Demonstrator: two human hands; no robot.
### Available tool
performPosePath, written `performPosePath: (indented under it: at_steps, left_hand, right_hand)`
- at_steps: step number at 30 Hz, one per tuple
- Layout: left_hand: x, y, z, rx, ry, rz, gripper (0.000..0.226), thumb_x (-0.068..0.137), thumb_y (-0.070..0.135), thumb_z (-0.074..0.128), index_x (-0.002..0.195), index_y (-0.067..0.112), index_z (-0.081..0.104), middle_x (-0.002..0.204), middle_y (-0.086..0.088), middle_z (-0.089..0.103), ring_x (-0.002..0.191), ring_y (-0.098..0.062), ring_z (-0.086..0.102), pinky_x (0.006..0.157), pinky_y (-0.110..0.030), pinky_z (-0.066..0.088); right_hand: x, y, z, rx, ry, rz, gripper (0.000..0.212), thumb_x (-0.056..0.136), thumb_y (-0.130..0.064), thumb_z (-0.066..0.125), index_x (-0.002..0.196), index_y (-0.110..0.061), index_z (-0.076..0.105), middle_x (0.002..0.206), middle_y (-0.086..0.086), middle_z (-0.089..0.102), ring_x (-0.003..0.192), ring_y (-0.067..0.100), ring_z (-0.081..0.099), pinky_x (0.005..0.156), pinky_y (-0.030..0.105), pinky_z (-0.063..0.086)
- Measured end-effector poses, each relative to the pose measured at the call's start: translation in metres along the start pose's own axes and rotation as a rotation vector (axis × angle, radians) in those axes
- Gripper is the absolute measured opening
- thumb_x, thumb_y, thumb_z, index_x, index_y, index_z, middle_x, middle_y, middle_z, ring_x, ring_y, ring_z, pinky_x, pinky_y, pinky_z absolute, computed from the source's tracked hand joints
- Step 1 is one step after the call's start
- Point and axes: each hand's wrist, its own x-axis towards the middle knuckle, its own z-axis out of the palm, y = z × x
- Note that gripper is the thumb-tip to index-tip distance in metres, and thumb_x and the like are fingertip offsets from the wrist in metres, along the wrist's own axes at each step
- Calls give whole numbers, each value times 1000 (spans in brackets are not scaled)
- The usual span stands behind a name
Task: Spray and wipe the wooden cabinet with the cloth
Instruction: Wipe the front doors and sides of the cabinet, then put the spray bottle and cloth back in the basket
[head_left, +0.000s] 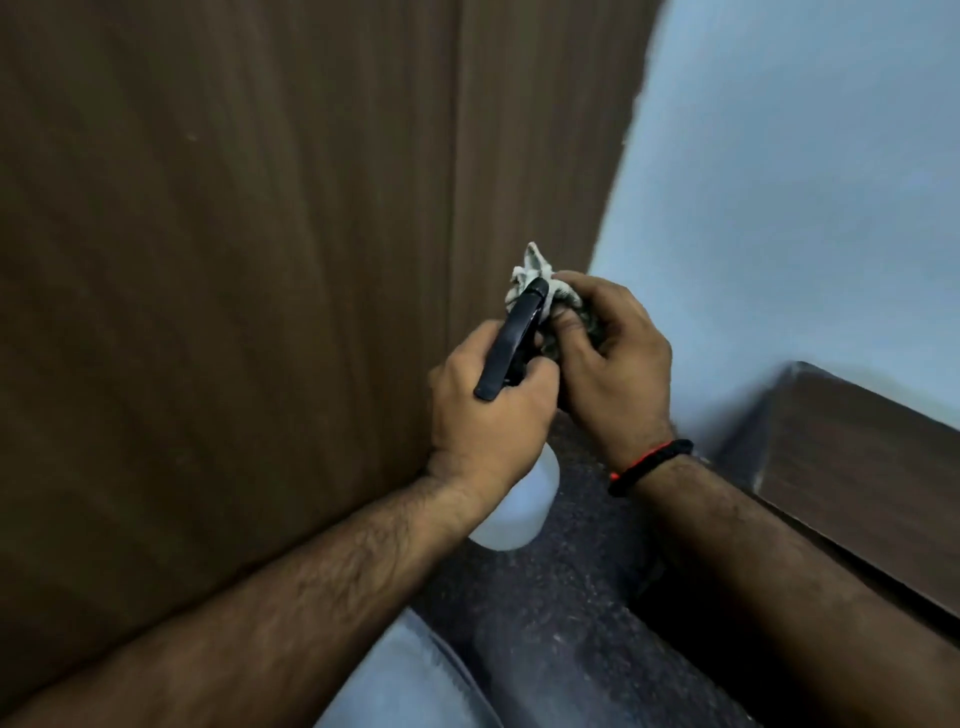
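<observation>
The dark brown wooden cabinet (234, 234) fills the left and middle of the head view, with a vertical seam between two panels. My left hand (483, 410) grips a spray bottle by its black trigger head (511, 338); the white bottle body (514, 509) hangs below my wrist. The nozzle points at a crumpled grey-white cloth (535, 275), which my right hand (608, 353) holds bunched right in front of it. Both hands are close together, just right of the cabinet's edge.
A pale blue wall (805, 182) stands to the right of the cabinet. Below the hands lies a dark speckled floor or ledge (561, 613). A brown wooden piece with a pale edge (857, 467) juts in at the right. My right wrist wears a black and red band (649, 467).
</observation>
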Motion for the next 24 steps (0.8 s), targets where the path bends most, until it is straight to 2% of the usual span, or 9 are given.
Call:
performPosePath:
  at_steps: [2, 6, 10, 15, 19, 24]
  left_hand:
    - [10, 3, -27, 15, 68, -29, 11, 77, 20, 62, 81, 11, 65, 60, -9, 64, 58, -33, 65, 56, -47, 57]
    - [21, 21, -85, 122, 217, -64, 14, 75, 22, 60, 76, 8, 63, 58, -7, 63, 56, -30, 63, 58, -44, 55]
    - [23, 49, -124, 236, 288, -51, 12, 75, 22, 60, 77, 10, 63, 58, -6, 63, 57, -29, 64, 60, -44, 55]
    - [16, 90, -135, 258, 391, -82, 9, 76, 19, 62, 75, 10, 61, 57, -7, 61, 57, -34, 62, 58, -48, 54]
    - [-1, 118, -133, 258, 474, -142, 13, 79, 26, 60, 82, 14, 63, 62, -7, 64, 62, -35, 66, 62, -50, 56]
    - [-39, 127, -140, 269, 524, -205, 15, 81, 31, 60, 88, 17, 62, 71, -6, 65, 67, -36, 68, 65, -51, 57]
  right_hand:
    - [4, -24, 25, 84, -55, 31, 28, 92, -8, 62, 107, -31, 71, 107, -14, 69, 104, 2, 63, 94, 26, 51]
    - [7, -76, 69, 315, -170, 99, 34, 94, -9, 60, 105, -40, 66, 111, -9, 70, 109, 12, 65, 97, 40, 54]
    - [6, -117, 83, 446, -227, 152, 28, 95, -8, 60, 112, -27, 70, 117, -4, 70, 113, 12, 65, 100, 42, 52]
    - [19, -151, 69, 550, -329, 217, 24, 94, -13, 59, 114, -22, 70, 119, -2, 70, 114, 13, 65, 102, 44, 51]
    - [22, -162, 54, 597, -460, 253, 28, 95, -19, 57, 119, -14, 69, 120, 2, 71, 116, 19, 65, 102, 49, 50]
    - [-2, -171, 43, 635, -584, 378, 26, 95, -28, 57, 116, -21, 69, 118, 7, 68, 113, 24, 64, 100, 54, 50]
